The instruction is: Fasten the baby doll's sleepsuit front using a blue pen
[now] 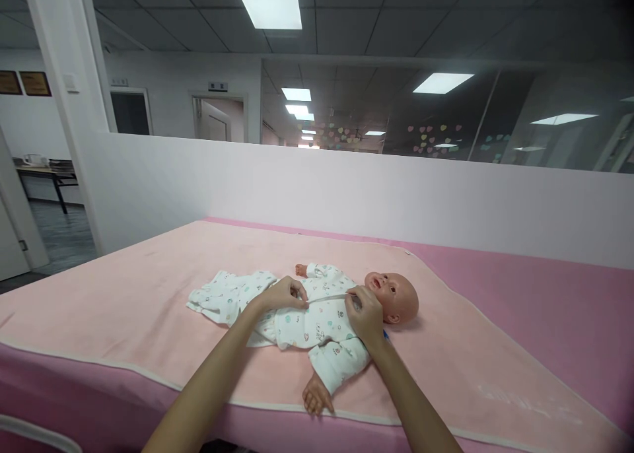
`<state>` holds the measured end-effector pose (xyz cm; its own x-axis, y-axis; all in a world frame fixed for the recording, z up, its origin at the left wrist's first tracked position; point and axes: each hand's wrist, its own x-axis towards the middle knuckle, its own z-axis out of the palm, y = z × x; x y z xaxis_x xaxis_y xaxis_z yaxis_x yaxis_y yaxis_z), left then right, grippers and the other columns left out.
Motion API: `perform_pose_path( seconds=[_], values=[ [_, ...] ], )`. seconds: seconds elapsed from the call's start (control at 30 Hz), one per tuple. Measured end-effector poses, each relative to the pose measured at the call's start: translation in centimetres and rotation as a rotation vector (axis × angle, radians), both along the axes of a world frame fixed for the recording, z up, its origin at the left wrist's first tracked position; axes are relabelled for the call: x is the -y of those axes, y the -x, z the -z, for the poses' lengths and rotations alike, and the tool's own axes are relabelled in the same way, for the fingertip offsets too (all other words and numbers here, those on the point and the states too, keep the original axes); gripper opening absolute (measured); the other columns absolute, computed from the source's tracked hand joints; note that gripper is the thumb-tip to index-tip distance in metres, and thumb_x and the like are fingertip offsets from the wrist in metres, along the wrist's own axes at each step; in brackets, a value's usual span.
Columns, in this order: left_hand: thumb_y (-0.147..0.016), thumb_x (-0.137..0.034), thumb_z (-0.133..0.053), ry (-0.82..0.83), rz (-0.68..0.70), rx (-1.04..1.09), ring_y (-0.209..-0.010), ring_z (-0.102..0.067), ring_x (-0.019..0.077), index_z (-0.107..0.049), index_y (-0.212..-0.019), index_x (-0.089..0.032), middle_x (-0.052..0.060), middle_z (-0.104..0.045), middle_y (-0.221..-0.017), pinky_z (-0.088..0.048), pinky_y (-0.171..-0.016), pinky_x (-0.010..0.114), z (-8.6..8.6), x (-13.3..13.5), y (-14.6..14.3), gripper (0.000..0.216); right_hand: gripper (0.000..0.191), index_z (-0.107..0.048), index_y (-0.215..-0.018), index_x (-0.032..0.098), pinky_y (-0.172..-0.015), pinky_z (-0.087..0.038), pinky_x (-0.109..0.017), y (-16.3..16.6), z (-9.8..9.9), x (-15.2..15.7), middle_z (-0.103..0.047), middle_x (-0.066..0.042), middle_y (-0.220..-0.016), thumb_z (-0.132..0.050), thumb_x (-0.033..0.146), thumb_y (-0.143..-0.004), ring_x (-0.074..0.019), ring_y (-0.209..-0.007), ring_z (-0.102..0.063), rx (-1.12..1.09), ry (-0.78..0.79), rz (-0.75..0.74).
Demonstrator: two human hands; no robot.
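A baby doll lies on its back, head to the right, in a white printed top and matching trousers. My left hand pinches the top's front edge near the waist. Up by the doll's neck, my right hand has its fingers closed on the same edge. Between both hands the white edge is drawn into a straight, slightly raised line. One doll hand sticks out of the near sleeve, the other out of the far sleeve. The doll's feet are not visible.
A peach mat covers most of the pink padded table. A white low wall with glass above it runs along the back. A small blue item shows beside my right wrist. At far left stands a desk.
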<state>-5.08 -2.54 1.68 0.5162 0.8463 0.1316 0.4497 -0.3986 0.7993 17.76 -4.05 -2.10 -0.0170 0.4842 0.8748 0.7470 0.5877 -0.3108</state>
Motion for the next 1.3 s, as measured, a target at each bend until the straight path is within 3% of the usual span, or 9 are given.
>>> perform_pose_path(
  seconds=[0.3, 0.57, 0.8, 0.97, 1.3],
  values=[
    [-0.058, -0.032, -0.062, -0.037, -0.008, -0.014, -0.054, -0.039, 0.0080, -0.064, -0.069, -0.012, 0.001, -0.052, -0.059, -0.027, -0.048, 0.020, 0.2, -0.1, -0.2, 0.023, 0.011, -0.054, -0.068, 0.018, -0.065, -0.040, -0.026, 0.0, 0.1, -0.1, -0.058, -0.002, -0.068, -0.045, 0.016, -0.074, -0.0147, -0.067, -0.051, -0.003, 0.021, -0.002],
    [-0.057, -0.019, -0.057, -0.173, 0.038, 0.010, -0.056, -0.040, 0.0070, -0.060, -0.062, -0.012, 0.002, -0.059, -0.072, -0.032, -0.051, 0.019, -0.1, 0.7, -0.7, 0.009, 0.011, -0.053, -0.067, 0.018, -0.065, -0.039, -0.026, -0.1, 0.2, -0.1, -0.057, -0.002, -0.067, -0.045, 0.016, -0.074, -0.0140, -0.067, -0.050, -0.007, 0.024, 0.004],
    [-0.059, -0.023, -0.058, -0.199, -0.007, 0.045, -0.053, -0.041, 0.0074, -0.064, -0.065, -0.013, 0.002, -0.059, -0.066, -0.030, -0.048, 0.019, 0.1, 0.6, -0.5, 0.013, 0.011, -0.053, -0.067, 0.017, -0.065, -0.039, -0.025, 0.0, 0.1, 0.0, -0.057, -0.002, -0.067, -0.045, 0.016, -0.074, -0.0138, -0.067, -0.050, -0.010, 0.038, -0.004],
    [-0.060, -0.025, -0.058, -0.175, -0.060, 0.036, -0.046, -0.034, 0.0059, -0.065, -0.065, -0.013, -0.001, -0.050, -0.050, -0.024, -0.043, 0.020, 0.3, 0.6, -0.4, 0.014, 0.011, -0.053, -0.067, 0.017, -0.064, -0.039, -0.024, 0.0, 0.1, 0.0, -0.056, -0.002, -0.068, -0.045, 0.016, -0.074, -0.0133, -0.067, -0.050, -0.007, 0.051, -0.009],
    [-0.061, -0.025, -0.058, -0.191, -0.052, 0.141, -0.047, -0.036, 0.0050, -0.059, -0.070, -0.014, -0.002, -0.053, -0.060, -0.027, -0.045, 0.018, -0.1, 1.0, -0.8, 0.015, 0.011, -0.052, -0.067, 0.017, -0.065, -0.038, -0.024, 0.0, 0.2, -0.2, -0.056, -0.001, -0.067, -0.044, 0.016, -0.074, -0.0131, -0.066, -0.049, -0.006, 0.039, -0.002]
  ],
)
